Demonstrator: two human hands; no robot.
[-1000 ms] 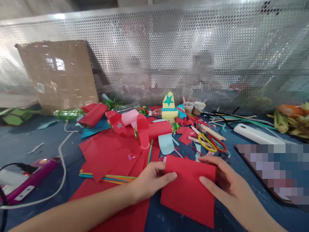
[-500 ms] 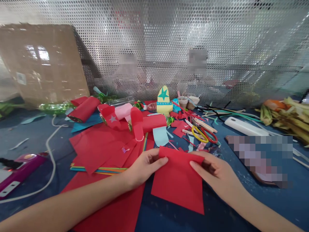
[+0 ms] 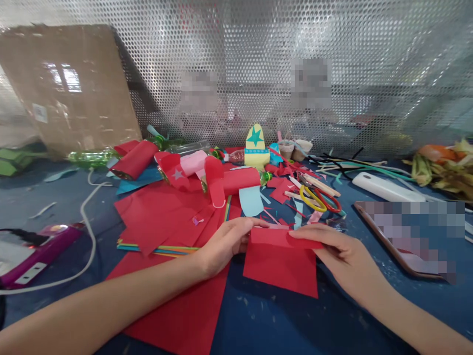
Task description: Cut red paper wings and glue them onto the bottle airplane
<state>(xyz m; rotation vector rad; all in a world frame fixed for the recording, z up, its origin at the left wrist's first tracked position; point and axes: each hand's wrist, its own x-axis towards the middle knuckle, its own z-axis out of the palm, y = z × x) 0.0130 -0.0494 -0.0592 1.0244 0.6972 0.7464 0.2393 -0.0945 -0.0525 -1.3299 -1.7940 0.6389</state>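
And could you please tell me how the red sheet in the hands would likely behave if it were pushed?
The red sheet is probably light, as it looks like thin paper. It seems moderately stiff, since its lower part looks flat, not drooping. It would likely bend under a push: its top strip is folded over at the right hand.

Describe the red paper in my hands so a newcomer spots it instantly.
On the dark blue table, look front and centre for the left hand and right hand. Between them is the red paper. Unlike the loose red sheets to its left, it's held, with its upper part bent over.
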